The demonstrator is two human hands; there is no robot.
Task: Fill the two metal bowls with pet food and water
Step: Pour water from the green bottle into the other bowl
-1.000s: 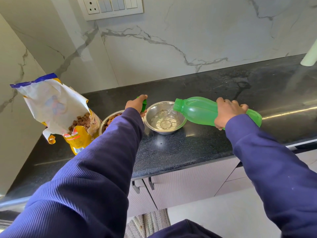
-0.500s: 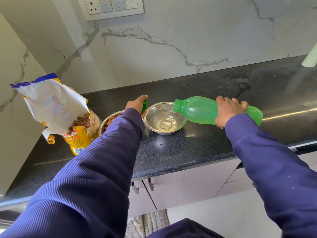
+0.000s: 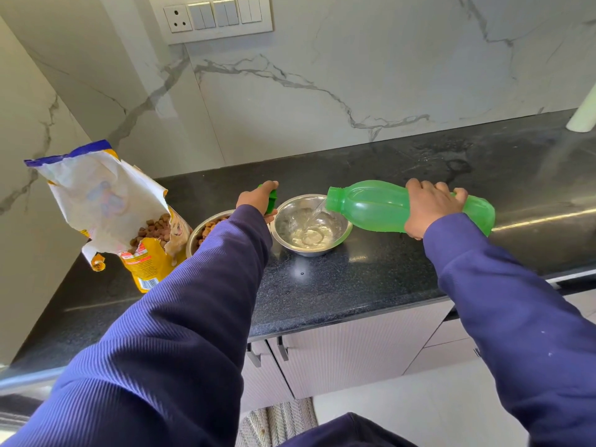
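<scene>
My right hand (image 3: 429, 209) grips a green plastic bottle (image 3: 371, 206) tipped on its side, its open mouth over the right metal bowl (image 3: 342, 233). A thin stream of water runs from the mouth into that bowl, which holds rippling water. My left hand (image 3: 256, 201) is closed around the green bottle cap (image 3: 272, 200) just left of this bowl. A second metal bowl (image 3: 206, 230) with brown kibble sits further left, partly hidden by my left sleeve.
An open yellow pet food bag (image 3: 129, 221) with kibble showing stands at the left on the black granite counter (image 3: 354, 279). A white object (image 3: 583, 114) stands at the far right by the marble wall. Cabinet handles (image 3: 267, 350) hang below the counter edge.
The bottle has tipped a little further and water keeps running into the right bowl, where the level has risen slightly. My left hand has stayed put.
</scene>
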